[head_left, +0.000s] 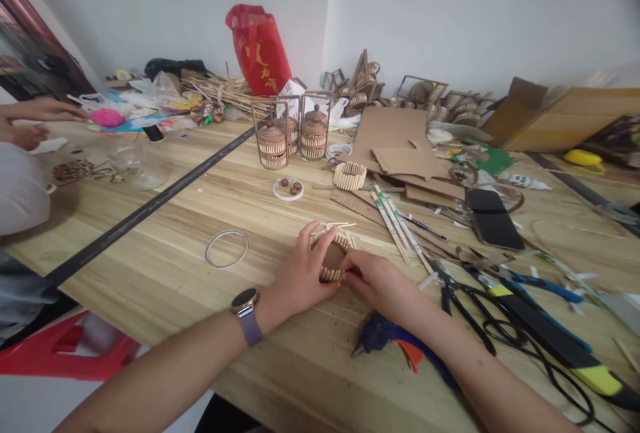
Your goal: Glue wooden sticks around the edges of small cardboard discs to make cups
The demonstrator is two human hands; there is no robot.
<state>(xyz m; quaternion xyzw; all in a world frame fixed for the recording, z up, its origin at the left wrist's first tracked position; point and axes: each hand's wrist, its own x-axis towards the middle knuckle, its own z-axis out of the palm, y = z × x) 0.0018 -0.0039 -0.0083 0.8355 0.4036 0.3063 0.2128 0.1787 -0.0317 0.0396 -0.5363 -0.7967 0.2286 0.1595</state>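
Observation:
A small round basket with a wall of short upright wooden sticks and a brown base stands on the table in front of me. My left hand is curled round its left side, fingers over the far rim and thumb at the near wall. At the right side of the wall, my right hand pinches with thumb and forefinger; any loose piece between them is too small to make out. Loose thin sticks lie just behind the basket. A blue glue gun rests below my right forearm.
Scissors, pliers, a yellow-black cutter and a phone lie to the right. A white ring is at left. Finished lidded baskets and a pale stick ring stand behind. Another person's hand shows far left.

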